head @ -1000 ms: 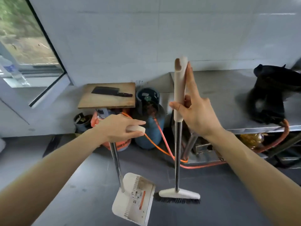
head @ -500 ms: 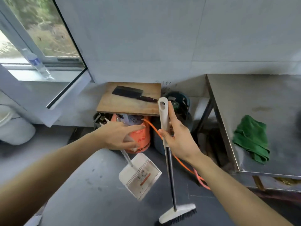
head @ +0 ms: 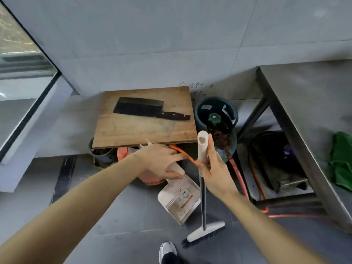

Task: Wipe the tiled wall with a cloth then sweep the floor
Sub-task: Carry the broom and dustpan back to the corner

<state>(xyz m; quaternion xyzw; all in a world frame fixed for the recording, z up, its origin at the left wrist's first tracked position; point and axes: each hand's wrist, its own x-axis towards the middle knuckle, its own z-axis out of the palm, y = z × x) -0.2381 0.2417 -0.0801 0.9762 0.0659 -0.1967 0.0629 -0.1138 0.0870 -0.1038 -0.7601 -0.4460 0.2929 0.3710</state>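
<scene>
My right hand grips the white top of the broom handle; the metal shaft runs down to the white broom head with black bristles on the dark floor. My left hand holds the white handle of the dustpan, which hangs tilted just above the floor. The green cloth lies on the steel table at the right. The pale tiled wall fills the top of the view.
A wooden board with a cleaver rests on buckets against the wall. A blue gas cylinder stands beside it, with orange hoses running under the table. A window is at left. My shoe shows at the bottom.
The view has swung left and down, so the board and cylinder sit closer and the cloth has slid to the right edge. Both hands keep their hold; the dustpan hangs lower, nearer the broom.
</scene>
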